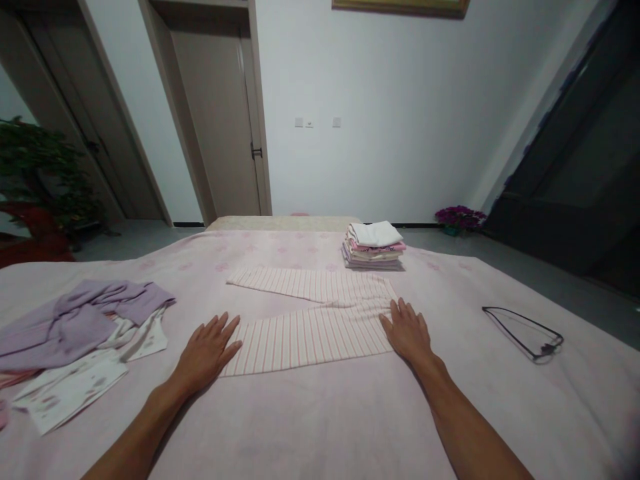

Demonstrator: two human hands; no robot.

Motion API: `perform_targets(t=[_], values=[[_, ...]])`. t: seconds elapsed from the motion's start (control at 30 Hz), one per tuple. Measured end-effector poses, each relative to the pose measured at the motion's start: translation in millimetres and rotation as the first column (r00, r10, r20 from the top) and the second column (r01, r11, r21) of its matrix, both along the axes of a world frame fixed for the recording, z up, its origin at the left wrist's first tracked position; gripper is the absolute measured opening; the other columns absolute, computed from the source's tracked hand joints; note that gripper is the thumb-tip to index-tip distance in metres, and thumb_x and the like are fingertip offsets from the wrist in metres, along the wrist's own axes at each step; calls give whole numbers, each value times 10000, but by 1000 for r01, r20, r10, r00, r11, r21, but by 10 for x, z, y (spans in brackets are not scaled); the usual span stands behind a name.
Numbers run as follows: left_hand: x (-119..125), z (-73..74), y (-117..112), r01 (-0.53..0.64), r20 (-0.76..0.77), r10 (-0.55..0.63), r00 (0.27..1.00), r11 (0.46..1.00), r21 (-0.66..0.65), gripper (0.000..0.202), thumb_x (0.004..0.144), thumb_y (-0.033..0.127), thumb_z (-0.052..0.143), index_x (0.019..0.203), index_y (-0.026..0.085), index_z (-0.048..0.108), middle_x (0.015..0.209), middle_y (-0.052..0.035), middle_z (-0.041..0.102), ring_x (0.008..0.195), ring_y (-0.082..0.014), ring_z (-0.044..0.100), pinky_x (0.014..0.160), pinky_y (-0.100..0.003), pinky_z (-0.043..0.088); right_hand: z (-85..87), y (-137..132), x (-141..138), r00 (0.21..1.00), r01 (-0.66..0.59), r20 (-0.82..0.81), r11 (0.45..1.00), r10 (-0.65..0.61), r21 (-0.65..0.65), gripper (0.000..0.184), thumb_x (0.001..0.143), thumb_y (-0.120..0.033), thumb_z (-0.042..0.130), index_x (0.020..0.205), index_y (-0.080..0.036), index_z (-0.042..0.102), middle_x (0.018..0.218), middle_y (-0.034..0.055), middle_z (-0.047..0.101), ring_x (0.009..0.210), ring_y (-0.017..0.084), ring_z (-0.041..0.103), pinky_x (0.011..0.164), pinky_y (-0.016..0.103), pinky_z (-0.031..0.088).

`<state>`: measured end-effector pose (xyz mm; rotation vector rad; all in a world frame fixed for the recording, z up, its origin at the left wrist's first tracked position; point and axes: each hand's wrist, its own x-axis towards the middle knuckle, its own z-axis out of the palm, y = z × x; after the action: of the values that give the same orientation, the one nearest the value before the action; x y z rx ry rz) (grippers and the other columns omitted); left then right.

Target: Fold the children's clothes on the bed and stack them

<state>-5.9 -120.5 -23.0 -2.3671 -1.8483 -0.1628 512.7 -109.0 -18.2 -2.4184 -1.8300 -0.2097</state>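
Note:
A pair of striped trousers, white with pinkish lines, lies spread on the pale pink cloth, its waist to the right and its legs pointing left. My left hand rests flat at the end of the nearer leg, fingers spread. At the waist end, my right hand lies with its fingers outstretched on the fabric's edge. Neither hand grips anything. The fabric is slightly gathered near the waist.
A folded stack of clothes stands beyond the trousers. Loose purple and white clothes lie in a heap at the left. A black wire hanger is on the right of the pink cloth. Doors and a wall stand behind.

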Motion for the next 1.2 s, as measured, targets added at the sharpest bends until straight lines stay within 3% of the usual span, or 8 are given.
perform_targets(t=[0.67, 1.0, 1.1, 1.2], values=[[-24, -68, -12, -23, 25, 21, 999, 998, 55, 583, 981, 518, 400, 1515, 287, 450, 1596, -52, 395, 1484, -275, 349, 1203, -474, 280, -45, -28, 83, 1000, 4, 18, 999, -5, 46, 642, 989, -430, 294, 1531, -101, 396, 1615, 153, 328, 1477, 322, 305, 1197, 545, 178], [-22, -33, -8, -44, 49, 44, 998, 999, -8, 593, 980, 514, 386, 1506, 253, 467, 1601, -66, 390, 1493, -282, 329, 1213, -485, 250, 39, -74, 24, 1000, 18, 22, 998, -19, 64, 600, 1000, -383, 333, 1519, -92, 409, 1600, 157, 358, 1483, 330, 289, 1204, 550, 147], [24, -4, 15, -99, 63, 103, 993, 993, -66, 594, 979, 501, 373, 1496, 229, 478, 1596, -82, 399, 1495, -303, 317, 1208, -510, 251, 109, -109, -16, 997, -52, 63, 988, 43, 146, 546, 996, -317, 346, 1483, -100, 462, 1574, 141, 411, 1490, 324, 273, 1215, 556, 110], [217, 48, 47, -154, 112, 158, 981, 987, -38, 563, 974, 461, 396, 1461, 206, 515, 1563, -104, 449, 1487, -348, 320, 1191, -564, 272, 198, -142, -116, 975, -216, 96, 952, 199, 217, 489, 1003, -277, 351, 1447, -155, 516, 1557, 97, 450, 1494, 292, 274, 1229, 544, 79]])
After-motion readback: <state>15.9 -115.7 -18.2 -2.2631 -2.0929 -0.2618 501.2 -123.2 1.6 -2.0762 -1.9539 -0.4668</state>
